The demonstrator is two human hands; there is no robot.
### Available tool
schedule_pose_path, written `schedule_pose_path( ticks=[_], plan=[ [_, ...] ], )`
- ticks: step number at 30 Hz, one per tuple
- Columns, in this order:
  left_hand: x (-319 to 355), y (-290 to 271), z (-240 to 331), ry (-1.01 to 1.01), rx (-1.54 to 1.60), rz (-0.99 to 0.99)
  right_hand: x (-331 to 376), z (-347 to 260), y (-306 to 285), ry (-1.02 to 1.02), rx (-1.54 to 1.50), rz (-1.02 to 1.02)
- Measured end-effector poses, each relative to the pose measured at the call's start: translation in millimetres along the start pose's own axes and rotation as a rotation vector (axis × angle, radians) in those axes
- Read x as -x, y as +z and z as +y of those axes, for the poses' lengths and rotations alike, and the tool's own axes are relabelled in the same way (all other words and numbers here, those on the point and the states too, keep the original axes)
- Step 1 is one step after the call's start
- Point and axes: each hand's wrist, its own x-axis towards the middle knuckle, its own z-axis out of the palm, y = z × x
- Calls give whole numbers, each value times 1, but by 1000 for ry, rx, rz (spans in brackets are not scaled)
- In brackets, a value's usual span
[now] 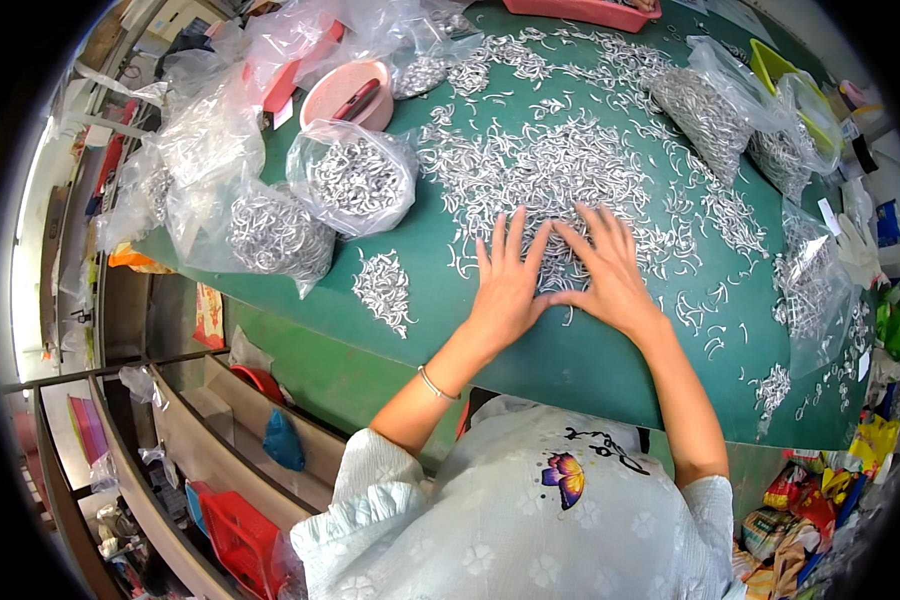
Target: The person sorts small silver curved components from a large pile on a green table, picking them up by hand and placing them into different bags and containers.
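Note:
My left hand [506, 285] and my right hand [610, 268] lie flat, fingers spread, side by side on a spread of small curved silver metal pieces [540, 165] covering the green table [570, 360]. Both palms press on the near edge of the pile; neither hand grips anything. A thin bracelet [436, 385] is on my left wrist. A small separate heap of the same pieces [385, 288] lies left of my left hand.
Clear plastic bags full of metal pieces stand at the left [355, 178], [275, 232] and at the right [705, 110], [810, 285]. A pink bowl [345, 92] sits at the back left, a red tray [585, 10] at the far edge. Shelves and a red crate [240, 540] are below left.

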Motion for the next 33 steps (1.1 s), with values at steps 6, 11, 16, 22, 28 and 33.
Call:
schedule_pose_path(
  ticks=[6, 11, 16, 22, 28, 33],
  plan=[
    [-6, 11, -7, 242, 39, 9, 26, 12, -1, 16, -132, 24],
    [-12, 12, 1, 271, 104, 7, 47, 23, -15, 144, -288, 128],
    [-25, 9, -3, 191, 448, 159, 57, 40, -39, 455, -461, 312],
    [-31, 2, -6, -273, 1104, 34, 78, 44, -57, 764, -954, 419],
    [-31, -16, 4, -98, 738, -39, 88, 36, -61, 498, -283, 362],
    [-32, -44, 20, 121, 321, -145, 82, 31, -61, 441, -41, 320]
  ],
)
